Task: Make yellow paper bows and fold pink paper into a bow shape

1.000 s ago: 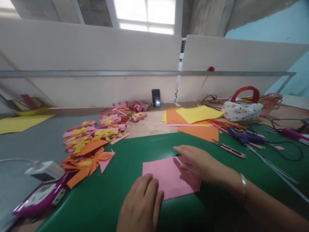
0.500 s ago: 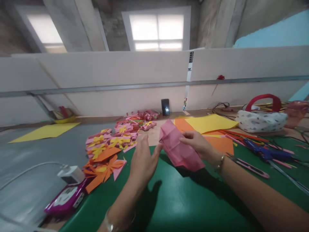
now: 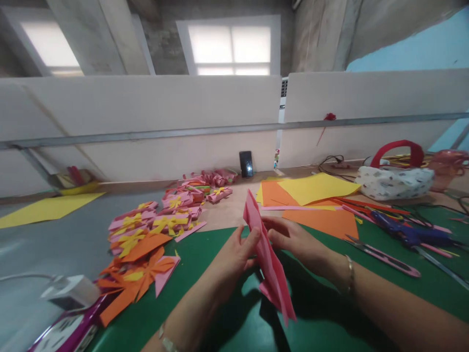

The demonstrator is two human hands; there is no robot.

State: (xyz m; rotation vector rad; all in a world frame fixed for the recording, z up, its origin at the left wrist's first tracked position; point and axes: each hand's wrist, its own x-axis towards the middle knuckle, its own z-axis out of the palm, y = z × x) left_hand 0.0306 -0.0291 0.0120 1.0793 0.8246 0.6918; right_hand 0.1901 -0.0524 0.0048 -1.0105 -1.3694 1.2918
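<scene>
A creased, folded sheet of pink paper stands on edge in front of me, above the green mat. My left hand pinches its left side, thumb laid on the paper. On the other side, my right hand has its fingers curled against the sheet; the fingertips are partly hidden behind it. Left of my hands lie pink folded paper pieces with yellow paper flowers and orange paper flowers.
Orange sheets and yellow sheets lie at the back right. Nearby are a pink craft knife, a blue glue gun and a white bag with a red handle. A phone leans on the wall; a white charger sits at left.
The pink paper has turned from facing me broadly to nearly edge-on. My left hand has closed onto it, and my right hand has shifted behind its right side. The view has swung slightly right.
</scene>
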